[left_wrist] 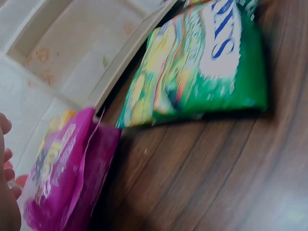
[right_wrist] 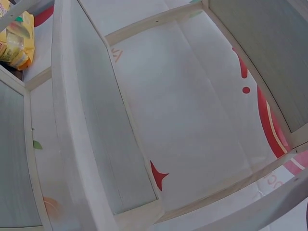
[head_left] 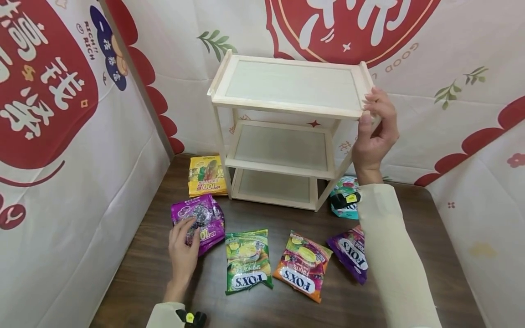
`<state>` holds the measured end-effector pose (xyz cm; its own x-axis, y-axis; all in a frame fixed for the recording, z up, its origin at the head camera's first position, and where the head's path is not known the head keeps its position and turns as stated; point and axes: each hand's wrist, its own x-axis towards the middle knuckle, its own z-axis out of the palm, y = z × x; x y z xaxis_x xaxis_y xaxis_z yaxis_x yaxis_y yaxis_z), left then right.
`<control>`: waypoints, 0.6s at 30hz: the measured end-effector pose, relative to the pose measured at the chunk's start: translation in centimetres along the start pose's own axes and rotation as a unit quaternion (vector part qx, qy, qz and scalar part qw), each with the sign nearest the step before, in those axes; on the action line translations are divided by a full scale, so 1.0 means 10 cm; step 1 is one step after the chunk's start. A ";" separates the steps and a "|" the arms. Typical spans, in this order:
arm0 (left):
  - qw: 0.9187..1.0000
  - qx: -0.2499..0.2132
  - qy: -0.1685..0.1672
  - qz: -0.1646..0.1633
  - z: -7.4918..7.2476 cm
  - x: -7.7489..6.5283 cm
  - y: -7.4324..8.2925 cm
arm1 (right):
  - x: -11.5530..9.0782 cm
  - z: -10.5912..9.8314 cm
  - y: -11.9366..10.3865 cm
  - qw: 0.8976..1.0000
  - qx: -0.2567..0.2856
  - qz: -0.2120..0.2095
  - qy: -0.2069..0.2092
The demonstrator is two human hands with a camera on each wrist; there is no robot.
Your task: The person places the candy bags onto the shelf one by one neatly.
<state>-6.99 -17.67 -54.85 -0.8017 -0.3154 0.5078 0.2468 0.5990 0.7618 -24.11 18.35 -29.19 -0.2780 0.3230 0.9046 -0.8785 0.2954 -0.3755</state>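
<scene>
A white wooden three-tier shelf rack (head_left: 291, 84) stands at the back of the table. My right hand (head_left: 377, 130) grips its top right corner, with the thumb in front and the fingers over the side rail. In the right wrist view the rack's frame (right_wrist: 84, 159) fills the picture, and that hand is out of sight. My left hand (head_left: 182, 255) is at a purple candy bag (head_left: 211, 228) with grapes printed on it, fingers spread and loosely bent over it. The left wrist view has the fingers (left_wrist: 8, 166) beside the purple bag (left_wrist: 57, 178); firm contact cannot be made out.
A green Fox's bag (head_left: 248, 259) and an orange-red Fox's bag (head_left: 303, 266) lie in front. A purple Fox's bag (head_left: 348, 253) and a teal bag (head_left: 344, 212) are partly behind my right arm. A yellow bag (head_left: 207, 175) lies left of the rack. Printed cloth walls (head_left: 135, 132) surround the table.
</scene>
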 end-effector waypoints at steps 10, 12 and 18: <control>0.997 -0.070 -0.043 -0.004 0.12 -0.23 0.12 | -0.01 -0.01 -0.01 1.000 0.001 0.007 0.005; 0.996 -0.081 -0.046 -0.002 0.13 -0.26 0.14 | -0.01 -0.01 -0.01 1.000 0.000 0.007 0.006; 0.993 -0.107 -0.047 0.015 0.16 -0.28 0.25 | -0.01 0.00 0.00 1.000 0.007 0.008 0.008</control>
<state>-4.96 -14.08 -55.00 -0.8367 -0.2247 0.4994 0.3730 0.4339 0.8201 -24.07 18.33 -29.30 -0.2860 0.3419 0.8951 -0.8790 0.2783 -0.3871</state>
